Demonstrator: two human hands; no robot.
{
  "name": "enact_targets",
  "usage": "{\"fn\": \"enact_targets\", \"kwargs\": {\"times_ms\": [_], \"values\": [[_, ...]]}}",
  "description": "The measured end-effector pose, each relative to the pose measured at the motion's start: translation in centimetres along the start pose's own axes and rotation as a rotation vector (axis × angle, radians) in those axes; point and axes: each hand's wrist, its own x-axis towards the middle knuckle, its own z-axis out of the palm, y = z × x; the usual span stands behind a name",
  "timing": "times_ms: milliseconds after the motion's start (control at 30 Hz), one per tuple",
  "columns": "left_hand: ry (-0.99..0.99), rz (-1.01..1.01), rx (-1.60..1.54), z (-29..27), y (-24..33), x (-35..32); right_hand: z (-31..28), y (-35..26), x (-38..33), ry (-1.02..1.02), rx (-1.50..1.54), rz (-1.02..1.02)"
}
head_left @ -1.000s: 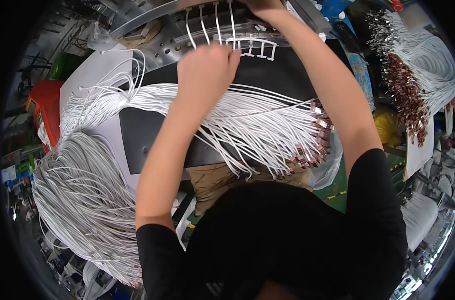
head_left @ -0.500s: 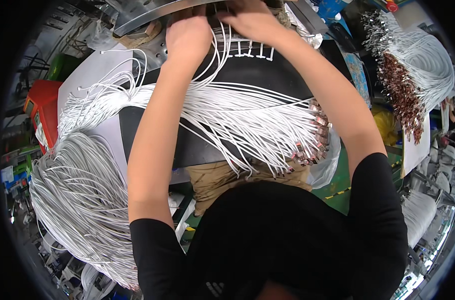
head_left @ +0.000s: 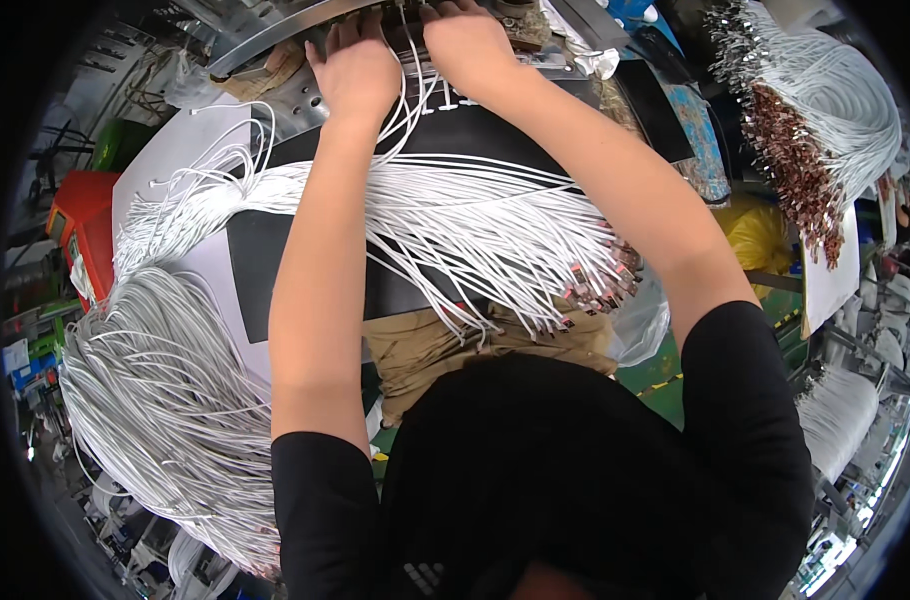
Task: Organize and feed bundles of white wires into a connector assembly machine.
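Observation:
Both my arms stretch forward over a bundle of white cables to a metal fixture at the far edge. My left hand is palm down with its fingers and thumb spread on the fixture. To its right, my right hand has its fingers stretched out at the picture's top edge. Their tips are partly hard to see. A few white cables rise between the two hands, with small ends at the fixture. White T-shaped plastic pieces show beside my right wrist, partly covered by it.
A big heap of grey-white cables hangs at the left, near a red box. Under the bundle lies a black mat. Coiled white cables with coppery ends are at the far right, beyond a yellow bag.
My right hand has moved left, and its forearm now covers more of the T-shaped pieces. My left hand has shifted slightly left and down, with its fingers spread. The whole view has shifted a little.

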Motion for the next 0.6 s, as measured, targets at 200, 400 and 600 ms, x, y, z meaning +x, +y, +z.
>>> {"fn": "enact_targets", "kwargs": {"times_ms": [200,400,600], "values": [[0.219,0.066,-0.177,-5.2,-5.2,-6.7,-7.1,-3.8,-4.6,0.077,0.498,0.178],[-0.922,-0.630,-1.864,-17.5,-4.7,-26.9,-13.5,6.0,-27.5,0.687,0.740,0.796],[-0.056,-1.422,-1.541,-14.4,-4.0,-35.4,-11.5,-5.5,-39.2,-0.056,0.749,0.686]]}}
